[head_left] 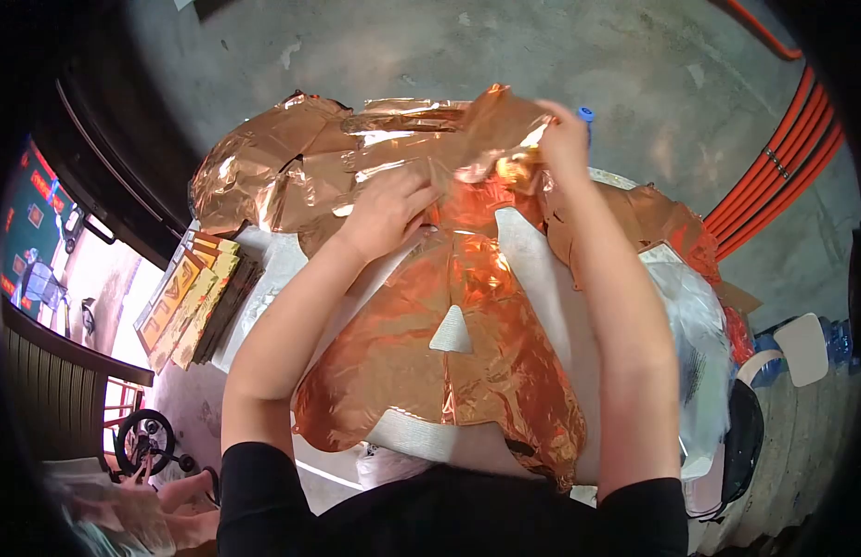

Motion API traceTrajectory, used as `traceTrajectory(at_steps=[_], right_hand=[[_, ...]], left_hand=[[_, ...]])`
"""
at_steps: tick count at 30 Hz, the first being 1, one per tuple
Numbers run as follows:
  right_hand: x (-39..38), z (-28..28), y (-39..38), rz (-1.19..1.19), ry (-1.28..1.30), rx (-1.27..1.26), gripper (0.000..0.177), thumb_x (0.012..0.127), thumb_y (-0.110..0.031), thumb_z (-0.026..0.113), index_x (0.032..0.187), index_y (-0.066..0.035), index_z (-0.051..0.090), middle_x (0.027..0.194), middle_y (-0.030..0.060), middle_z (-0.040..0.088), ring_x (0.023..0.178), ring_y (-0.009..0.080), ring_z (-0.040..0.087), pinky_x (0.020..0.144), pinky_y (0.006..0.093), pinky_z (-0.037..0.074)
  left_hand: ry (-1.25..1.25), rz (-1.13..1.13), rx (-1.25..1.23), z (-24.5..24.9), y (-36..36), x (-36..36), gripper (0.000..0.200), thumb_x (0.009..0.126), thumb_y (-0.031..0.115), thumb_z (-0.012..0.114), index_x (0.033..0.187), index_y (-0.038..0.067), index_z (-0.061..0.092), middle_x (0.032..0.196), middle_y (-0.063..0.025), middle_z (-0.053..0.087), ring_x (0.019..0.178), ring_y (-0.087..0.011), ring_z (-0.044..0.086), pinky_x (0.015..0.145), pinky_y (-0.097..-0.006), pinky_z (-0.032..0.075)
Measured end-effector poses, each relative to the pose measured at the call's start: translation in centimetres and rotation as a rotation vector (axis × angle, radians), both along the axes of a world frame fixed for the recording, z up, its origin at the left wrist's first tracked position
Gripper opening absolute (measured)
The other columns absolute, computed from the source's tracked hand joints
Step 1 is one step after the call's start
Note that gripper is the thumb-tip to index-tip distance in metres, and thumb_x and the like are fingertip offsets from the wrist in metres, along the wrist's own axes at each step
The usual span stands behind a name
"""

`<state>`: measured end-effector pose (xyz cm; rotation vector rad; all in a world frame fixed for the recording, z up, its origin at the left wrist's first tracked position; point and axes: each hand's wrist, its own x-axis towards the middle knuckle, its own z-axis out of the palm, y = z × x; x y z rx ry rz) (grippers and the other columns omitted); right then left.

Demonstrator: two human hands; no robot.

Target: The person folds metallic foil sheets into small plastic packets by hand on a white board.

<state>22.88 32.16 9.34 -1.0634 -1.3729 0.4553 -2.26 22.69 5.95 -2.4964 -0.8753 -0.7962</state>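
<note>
A flat copper-coloured foil balloon [384,367] shaped like a letter A lies on the white table [532,255], its triangular hole facing up. My left hand [391,212] rests at the top of this balloon, fingers curled and pressed together on the foil; exactly what sits between the fingertips is hidden. Higher and to the right, my right hand [562,144] is closed on a raised, crumpled part of the copper foil, smeared by motion. More copper foil balloons [263,172] lie spread along the far side of the table, creased and overlapping.
Printed cardboard packs [189,297] are stacked at the left table edge. A clear plastic bag [690,343] lies at the right. Beyond it, orange hoses [783,158] run along the concrete floor. A blue cap [586,114] shows behind my right hand. A person [161,515] is at lower left.
</note>
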Motion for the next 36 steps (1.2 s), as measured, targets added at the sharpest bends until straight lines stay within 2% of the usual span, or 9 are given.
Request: traceTrajectory(at_steps=[11, 14, 18, 19, 20, 21, 22, 27, 36], right_hand=[[4.6, 12.4, -2.3, 0.202, 0.181, 0.078, 0.023, 0.084, -0.007, 0.049, 0.105, 0.001, 0.057, 0.096, 0.0048, 0.060, 0.084, 0.0115, 0.053, 0.076, 0.0255, 0.042], [3.2, 11.7, -6.1, 0.143, -0.190, 0.057, 0.037, 0.086, -0.028, 0.056, 0.109, 0.000, 0.055, 0.096, 0.0037, 0.059, 0.087, 0.0120, 0.053, 0.082, 0.0262, 0.040], [0.5, 7.8, -12.9, 0.477, -0.448, -0.154, 0.036, 0.087, -0.033, 0.054, 0.105, -0.001, 0.056, 0.098, 0.0034, 0.058, 0.088, 0.0118, 0.053, 0.078, 0.0287, 0.044], [-0.4, 7.2, -15.2, 0.221, -0.685, -0.454, 0.030, 0.086, -0.023, 0.057, 0.107, -0.002, 0.054, 0.096, 0.0053, 0.059, 0.086, 0.0131, 0.055, 0.078, 0.0293, 0.044], [1.0, 2.9, -14.3, 0.451, -0.945, -0.094, 0.032, 0.081, -0.011, 0.059, 0.111, -0.002, 0.050, 0.097, 0.0077, 0.060, 0.087, 0.0165, 0.056, 0.077, 0.0302, 0.045], [0.3, 2.5, -16.6, 0.603, -0.862, -0.230, 0.043, 0.076, -0.002, 0.058, 0.118, -0.003, 0.046, 0.102, 0.0091, 0.059, 0.095, 0.0208, 0.057, 0.084, 0.0318, 0.043], [0.1, 0.3, -17.0, 0.727, -1.143, 0.294, 0.052, 0.074, -0.008, 0.061, 0.123, -0.007, 0.043, 0.116, 0.0082, 0.053, 0.107, 0.0235, 0.051, 0.093, 0.0367, 0.038], [0.0, -8.3, -23.6, 0.904, -1.496, 0.131, 0.063, 0.070, -0.025, 0.064, 0.129, -0.023, 0.040, 0.144, 0.0077, 0.019, 0.133, 0.0270, 0.019, 0.102, 0.0562, 0.019], [1.5, -5.5, -25.0, 1.437, -0.864, -0.271, 0.068, 0.072, -0.028, 0.068, 0.131, -0.015, 0.037, 0.139, 0.0139, 0.028, 0.129, 0.0348, 0.024, 0.103, 0.0533, 0.016]], left_hand=[[0.191, 0.269, -0.225, -6.4, 6.3, -1.3, 0.047, 0.071, 0.021, 0.060, 0.117, 0.016, 0.050, 0.132, -0.0076, 0.039, 0.126, -0.0284, 0.032, 0.096, -0.0465, 0.033], [0.125, 0.297, -0.259, -6.7, 8.0, -0.9, 0.045, 0.073, 0.020, 0.059, 0.117, 0.016, 0.050, 0.133, -0.0072, 0.038, 0.125, -0.0290, 0.033, 0.091, -0.0481, 0.039], [0.198, 0.388, -0.372, -5.3, 9.1, 0.4, 0.050, 0.074, 0.021, 0.055, 0.124, 0.016, 0.047, 0.139, -0.0085, 0.032, 0.129, -0.0291, 0.027, 0.099, -0.0463, 0.032], [0.196, 0.385, -0.376, -5.4, 9.4, 0.5, 0.050, 0.074, 0.021, 0.055, 0.124, 0.016, 0.047, 0.139, -0.0085, 0.032, 0.129, -0.0291, 0.027, 0.099, -0.0463, 0.032], [0.207, 0.420, -0.382, -5.6, 9.5, 0.6, 0.053, 0.073, 0.023, 0.057, 0.125, 0.016, 0.045, 0.139, -0.0093, 0.031, 0.130, -0.0297, 0.027, 0.100, -0.0463, 0.030], [0.221, 0.455, -0.388, -5.8, 9.5, 0.7, 0.057, 0.073, 0.024, 0.058, 0.127, 0.015, 0.044, 0.140, -0.0101, 0.031, 0.130, -0.0303, 0.026, 0.101, -0.0463, 0.029], [0.188, 0.394, -0.446, -4.8, 8.2, 0.4, 0.063, 0.071, 0.028, 0.060, 0.129, 0.014, 0.040, 0.141, -0.0115, 0.029, 0.131, -0.0314, 0.024, 0.103, -0.0465, 0.026], [0.163, 0.294, -0.364, -5.5, 6.8, -1.0, 0.063, 0.071, 0.027, 0.061, 0.129, 0.013, 0.040, 0.141, -0.0124, 0.027, 0.132, -0.0315, 0.021, 0.104, -0.0436, 0.026], [0.136, 0.139, -0.755, -2.5, -2.7, -0.9, 0.043, 0.077, 0.020, 0.057, 0.118, 0.007, 0.051, 0.132, -0.0160, 0.041, 0.124, -0.0335, 0.035, 0.101, -0.0421, 0.030]])
